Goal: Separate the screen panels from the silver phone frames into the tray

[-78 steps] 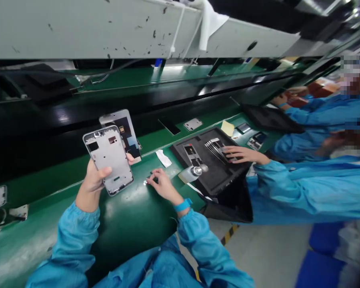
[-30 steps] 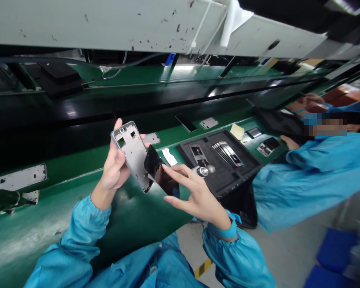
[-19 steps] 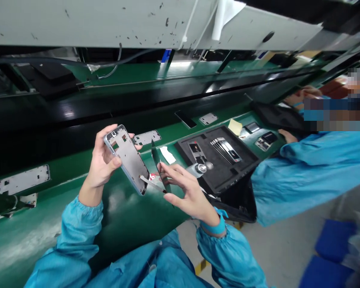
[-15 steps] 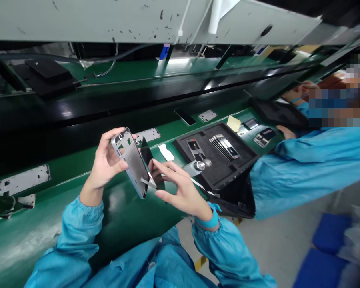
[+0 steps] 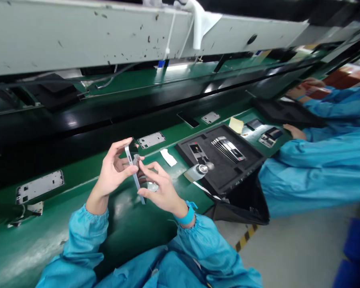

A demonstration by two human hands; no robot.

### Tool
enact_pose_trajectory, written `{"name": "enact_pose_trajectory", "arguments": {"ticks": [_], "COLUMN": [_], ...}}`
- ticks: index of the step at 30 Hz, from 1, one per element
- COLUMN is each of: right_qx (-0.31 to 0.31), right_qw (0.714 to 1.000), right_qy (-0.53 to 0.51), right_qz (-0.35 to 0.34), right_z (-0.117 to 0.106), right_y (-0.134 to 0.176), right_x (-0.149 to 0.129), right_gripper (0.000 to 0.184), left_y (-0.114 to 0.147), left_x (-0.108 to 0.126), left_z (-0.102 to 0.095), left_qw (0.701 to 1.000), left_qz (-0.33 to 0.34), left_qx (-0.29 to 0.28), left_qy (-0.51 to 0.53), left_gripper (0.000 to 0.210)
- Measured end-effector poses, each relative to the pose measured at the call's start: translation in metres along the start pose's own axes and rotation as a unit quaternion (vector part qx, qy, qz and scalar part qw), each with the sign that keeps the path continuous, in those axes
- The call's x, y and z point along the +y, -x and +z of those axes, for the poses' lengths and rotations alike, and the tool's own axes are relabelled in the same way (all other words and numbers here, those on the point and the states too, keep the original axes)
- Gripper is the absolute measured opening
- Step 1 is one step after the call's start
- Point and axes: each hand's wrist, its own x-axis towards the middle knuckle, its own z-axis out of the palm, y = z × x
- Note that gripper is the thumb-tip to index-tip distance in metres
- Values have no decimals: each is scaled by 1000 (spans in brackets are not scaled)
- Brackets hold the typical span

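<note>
The left hand (image 5: 112, 174) grips a phone frame (image 5: 134, 175) by its long edges, thumb on one side and fingertips on the other, and holds it above the green bench (image 5: 132, 224) near its front edge. The frame is turned almost edge-on to the camera, so it shows only as a thin, silvery-grey strip; that tilt seems meant to present its inner face to the other hand. The right hand (image 5: 162, 190) closes in from the other side, fingers curled against the frame's face and lower end; a dark screen panel appears to be pressed there, though it is mostly hidden behind the frame and fingers. A blue wristband (image 5: 185, 216) sits above the cuff of the smooth, slightly shiny blue smock sleeve.

On the glossy bench surface further along, two flat metal frames lie face up, one near the left edge (image 5: 39, 186) and one just beyond the hands (image 5: 151, 140); their cut-outs and small holes are plain to see. A white paper slip (image 5: 169, 157) lies beside the second. A matte black moulded tray (image 5: 225, 160), with recesses holding narrow metallic strips, sits toward the right, with a small grey bottle (image 5: 196, 172) lying at its near corner. A co-worker's hand (image 5: 294, 131) rests at the tray's far side.
</note>
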Motion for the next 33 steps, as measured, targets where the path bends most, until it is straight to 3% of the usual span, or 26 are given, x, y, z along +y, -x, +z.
{"name": "enact_pose_trajectory", "arguments": {"ticks": [3,7,10,14,18,23,26,28,30,33], "right_qx": [20,48,111,57,38,16,45,60,24,-101], "right_qw": [998,997,991,975,973,977,985,988,993,994], "right_qy": [55,59,-31,-134,-142,-118,-87,-66,-46,2], "right_qz": [-32,-1,63,168,175,177,143,123,110,49], "right_z": [8,12,4,-12,-24,-33,-31,-27,-24,-20], "right_y": [-7,-12,-20,-32,-26,-21,-29,-29,-21,3], "right_x": [6,-1,-14,-33,-52,-64,-58,-53,-50,-52], "right_gripper": [76,73,81,83,73,70,71,68,65,62], "left_y": [3,4,5,11,19,29,26,20,13,9], "left_x": [-1,-4,-4,1,10,9,1,0,6,24], "left_z": [13,28,33,44,54,59,59,55,47,34], "left_qw": [998,976,972,978,982,992,990,988,984,972], "left_qz": [-10,-75,-142,-152,-149,-105,-44,-44,-70,-68], "left_qx": [48,151,99,39,21,72,106,135,164,172], "left_qy": [35,138,158,141,114,-1,-76,-62,19,147], "left_gripper": [73,71,75,69,60,50,47,51,53,50]}}
